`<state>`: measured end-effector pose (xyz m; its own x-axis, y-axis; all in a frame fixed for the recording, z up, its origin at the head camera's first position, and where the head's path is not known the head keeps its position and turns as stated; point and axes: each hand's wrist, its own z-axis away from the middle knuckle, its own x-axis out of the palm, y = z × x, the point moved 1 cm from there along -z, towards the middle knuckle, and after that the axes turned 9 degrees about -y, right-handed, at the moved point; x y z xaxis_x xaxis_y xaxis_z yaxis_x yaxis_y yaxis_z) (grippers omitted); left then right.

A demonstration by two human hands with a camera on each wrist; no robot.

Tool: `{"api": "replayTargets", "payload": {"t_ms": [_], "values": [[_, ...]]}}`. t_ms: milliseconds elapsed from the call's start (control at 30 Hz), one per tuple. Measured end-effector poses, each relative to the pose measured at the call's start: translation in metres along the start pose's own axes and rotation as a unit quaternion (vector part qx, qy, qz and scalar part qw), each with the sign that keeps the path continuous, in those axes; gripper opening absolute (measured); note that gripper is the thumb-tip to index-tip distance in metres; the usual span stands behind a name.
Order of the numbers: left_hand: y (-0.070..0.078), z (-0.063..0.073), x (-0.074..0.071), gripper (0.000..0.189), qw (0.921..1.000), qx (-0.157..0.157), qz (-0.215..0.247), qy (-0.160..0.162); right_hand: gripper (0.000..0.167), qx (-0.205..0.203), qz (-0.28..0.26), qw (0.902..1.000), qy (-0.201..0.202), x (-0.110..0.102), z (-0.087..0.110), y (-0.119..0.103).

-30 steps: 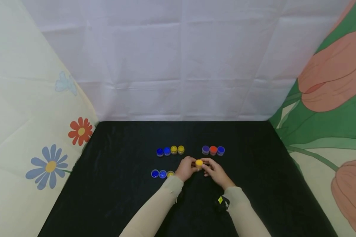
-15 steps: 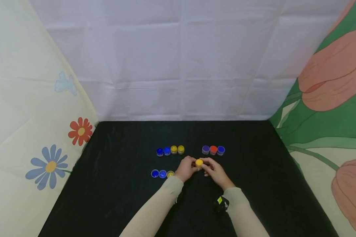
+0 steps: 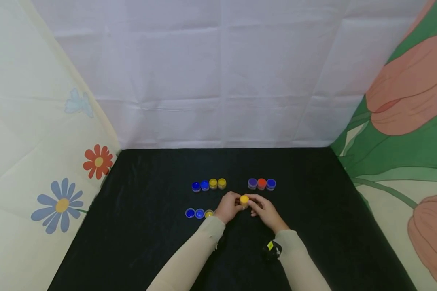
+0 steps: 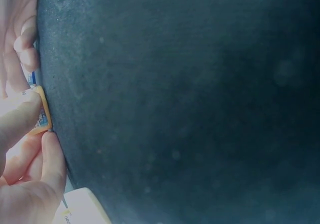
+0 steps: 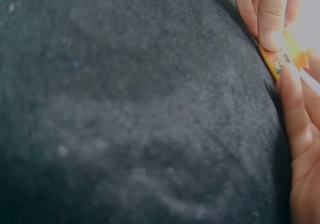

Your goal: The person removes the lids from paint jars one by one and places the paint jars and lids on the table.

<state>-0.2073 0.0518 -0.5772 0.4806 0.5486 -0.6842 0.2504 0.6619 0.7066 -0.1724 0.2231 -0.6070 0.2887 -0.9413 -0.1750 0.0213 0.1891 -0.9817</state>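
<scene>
"What's furthest left in the head view?"

"A flowered cloth [image 3: 18, 161], then the black-covered table [image 3: 138, 238]. Left of lower centre sits a near row: a dark blue pot [image 3: 190, 213], a brighter blue pot [image 3: 199, 214] and a yellow pot [image 3: 209, 213] partly behind the left sleeve [image 3: 189, 254]. Higher in the frame, a far row: two blue pots [image 3: 204, 185], then two mustard pots [image 3: 221, 184]."

"And the left hand [image 3: 227, 208]?"

"Below the frame's centre, its grip closed on an orange-yellow pot [image 3: 244, 201], thumb and fingers pinching it. Whether that pot touches the table I can't tell."

"The right hand [image 3: 265, 211]?"

"Its grip pinches the same pot from the right."

"Anything beyond?"

"Above that hand, a purple pot [image 3: 252, 184], a red pot [image 3: 261, 184] and a violet-blue pot [image 3: 271, 185], side by side. Far right, a tulip-printed cloth [image 3: 415, 153]."
</scene>
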Motion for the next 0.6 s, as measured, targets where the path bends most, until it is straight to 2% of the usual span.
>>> {"api": "replayTargets", "payload": {"t_ms": [233,467,600], "values": [[-0.0003,0.0004,0.0008,0.019,1.0000,0.006,-0.005,0.002,0.045,0.002,0.000,0.9998,-0.020,-0.0005,0.0000,0.0004],[-0.0003,-0.0003,0.0015,0.016,0.9999,0.011,-0.002,0.012,0.032,-0.015,-0.010,0.9998,0.001,0.0008,-0.0016,0.0015],[-0.0011,-0.0022,0.0032,0.016,0.9992,0.023,-0.022,0.025,0.035,-0.003,0.001,1.0000,0.005,0.0012,-0.0002,0.0004]]}}
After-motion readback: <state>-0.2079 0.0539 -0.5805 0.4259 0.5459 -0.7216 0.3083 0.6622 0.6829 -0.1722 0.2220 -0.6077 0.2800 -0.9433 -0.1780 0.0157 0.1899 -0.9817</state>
